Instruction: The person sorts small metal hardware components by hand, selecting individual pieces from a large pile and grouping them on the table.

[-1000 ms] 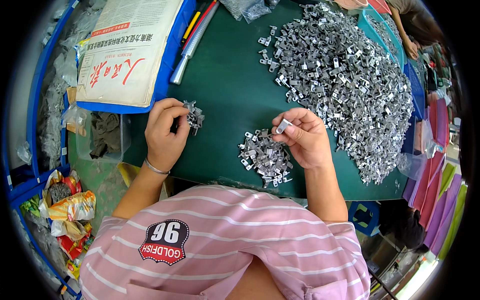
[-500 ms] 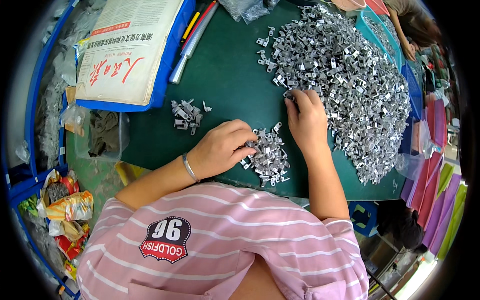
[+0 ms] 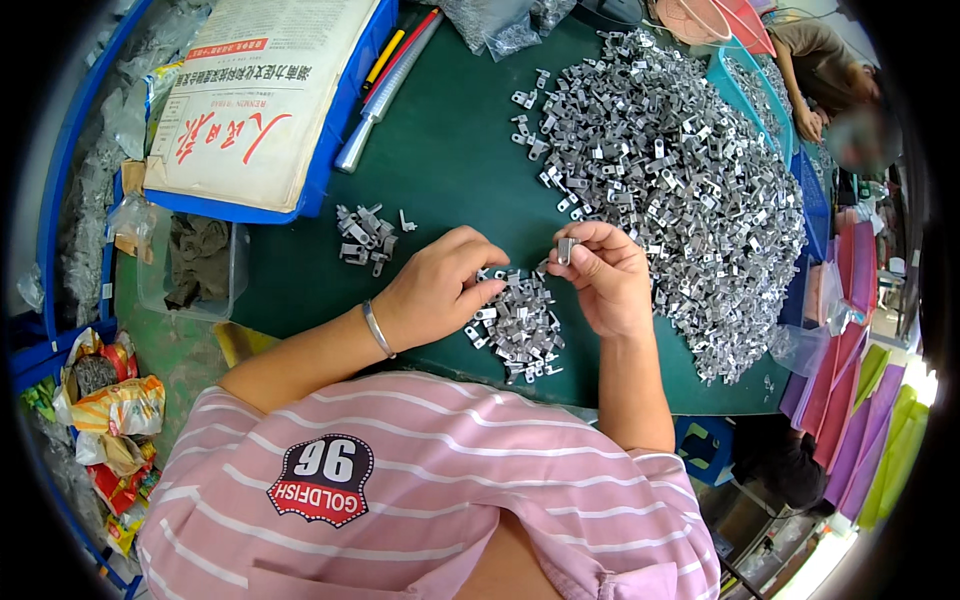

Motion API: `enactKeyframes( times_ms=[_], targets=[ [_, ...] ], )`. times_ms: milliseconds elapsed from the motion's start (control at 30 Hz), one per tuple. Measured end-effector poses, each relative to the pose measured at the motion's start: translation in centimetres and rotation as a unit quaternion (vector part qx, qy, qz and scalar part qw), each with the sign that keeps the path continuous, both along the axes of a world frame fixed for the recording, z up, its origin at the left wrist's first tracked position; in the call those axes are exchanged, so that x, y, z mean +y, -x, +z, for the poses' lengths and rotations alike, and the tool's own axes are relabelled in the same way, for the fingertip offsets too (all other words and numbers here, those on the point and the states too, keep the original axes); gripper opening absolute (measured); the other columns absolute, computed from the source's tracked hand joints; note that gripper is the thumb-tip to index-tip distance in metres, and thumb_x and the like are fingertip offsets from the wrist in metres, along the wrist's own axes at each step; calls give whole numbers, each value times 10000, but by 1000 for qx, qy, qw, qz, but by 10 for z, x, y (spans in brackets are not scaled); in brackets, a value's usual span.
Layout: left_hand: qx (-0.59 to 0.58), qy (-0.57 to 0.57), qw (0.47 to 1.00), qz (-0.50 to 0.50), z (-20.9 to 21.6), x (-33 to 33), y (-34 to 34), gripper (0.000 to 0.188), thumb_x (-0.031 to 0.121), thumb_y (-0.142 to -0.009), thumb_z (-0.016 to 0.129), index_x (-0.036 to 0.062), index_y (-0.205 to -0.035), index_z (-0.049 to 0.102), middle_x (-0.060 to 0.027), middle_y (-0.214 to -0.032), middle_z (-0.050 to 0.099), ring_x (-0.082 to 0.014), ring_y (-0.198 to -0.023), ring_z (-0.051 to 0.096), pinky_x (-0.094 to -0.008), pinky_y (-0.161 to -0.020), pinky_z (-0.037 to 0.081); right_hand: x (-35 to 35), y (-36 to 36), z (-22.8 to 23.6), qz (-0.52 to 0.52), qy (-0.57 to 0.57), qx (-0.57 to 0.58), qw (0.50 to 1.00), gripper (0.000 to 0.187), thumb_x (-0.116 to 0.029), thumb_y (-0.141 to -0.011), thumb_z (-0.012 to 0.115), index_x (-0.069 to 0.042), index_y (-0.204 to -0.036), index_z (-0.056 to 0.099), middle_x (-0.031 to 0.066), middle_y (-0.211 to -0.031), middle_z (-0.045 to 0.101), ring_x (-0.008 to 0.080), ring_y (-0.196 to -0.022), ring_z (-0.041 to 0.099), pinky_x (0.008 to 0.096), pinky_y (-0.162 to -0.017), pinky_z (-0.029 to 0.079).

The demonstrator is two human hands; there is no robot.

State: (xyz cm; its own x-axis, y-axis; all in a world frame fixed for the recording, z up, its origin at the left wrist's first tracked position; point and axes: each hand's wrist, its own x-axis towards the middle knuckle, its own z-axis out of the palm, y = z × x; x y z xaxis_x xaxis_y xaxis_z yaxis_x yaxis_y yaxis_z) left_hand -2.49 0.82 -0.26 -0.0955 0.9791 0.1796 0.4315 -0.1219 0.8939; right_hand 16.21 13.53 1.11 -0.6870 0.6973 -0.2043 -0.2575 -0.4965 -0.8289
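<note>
My right hand (image 3: 608, 280) is raised between two heaps, pinching a small grey metal bracket (image 3: 566, 251) between thumb and fingers. My left hand (image 3: 440, 280), with a silver bangle at the wrist, rests at the left edge of a small pile of metal brackets (image 3: 520, 330). Its thumb and fingers curl in among the pieces; what lies between them is hidden. To the right spreads a much larger heap of the same brackets (image 3: 690, 190). Left of my left hand lies a little cluster of metal pieces (image 3: 366, 238), one lying slightly apart.
A blue tray (image 3: 325, 170) bearing newspapers (image 3: 235, 110) stands at the left, beside pens (image 3: 385, 57). A clear tub (image 3: 240, 265) with dark cloth sits below it. Behind the heap is a turquoise basket (image 3: 735, 75) of parts. Another person's hand (image 3: 808, 124) shows at the far right.
My right hand has come away from the large heap, back toward the small pile, and now shows a bracket in its fingers. My left hand stays at the small pile.
</note>
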Motion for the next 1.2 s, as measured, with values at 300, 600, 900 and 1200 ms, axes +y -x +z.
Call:
enactKeyframes(
  times_ms=[300, 600, 900, 1200],
  targets=[
    [-44, -10, 999, -7, -3, 1, -3, 341, 108, -729, 795, 35, -1019, 633, -49, -900, 564, -123, -615, 512, -255, -576, 457, -15, 1, -2, 17, -59, 39, 997, 86, 86, -853, 595, 30, -916, 611, 157, -1048, 622, 243, -905, 661, 347, -810, 564],
    [-30, -9, 999, -44, -9, 0, 0, 152, 94, -765, 717, 44, -890, 647, -78, -900, 593, -211, -681, 585, -323, -650, 491, 39, 33, 4, -89, -738, -419, 522, 188, 41, -704, 617, -55, -860, 662, 74, -908, 602, 287, -870, 550, 405, -743, 427],
    [-24, -47, 997, -50, -12, 1, 0, 301, 56, -741, 751, 38, -1019, 635, -77, -958, 587, -152, -680, 579, -275, -619, 494, 44, 28, 6, -81, -716, -387, 575, 136, 27, -763, 636, -50, -875, 644, 72, -866, 609, 278, -819, 582, 396, -712, 452],
    [-73, 6, 997, -6, -8, -2, 1, 415, 62, -722, 781, 17, -1096, 608, -71, -952, 555, -118, -628, 523, -261, -587, 465, 25, 42, 38, 199, -568, -221, 767, 99, 52, -728, 672, 0, -800, 627, 135, -832, 656, 289, -771, 644, 349, -707, 517]
  ],
)
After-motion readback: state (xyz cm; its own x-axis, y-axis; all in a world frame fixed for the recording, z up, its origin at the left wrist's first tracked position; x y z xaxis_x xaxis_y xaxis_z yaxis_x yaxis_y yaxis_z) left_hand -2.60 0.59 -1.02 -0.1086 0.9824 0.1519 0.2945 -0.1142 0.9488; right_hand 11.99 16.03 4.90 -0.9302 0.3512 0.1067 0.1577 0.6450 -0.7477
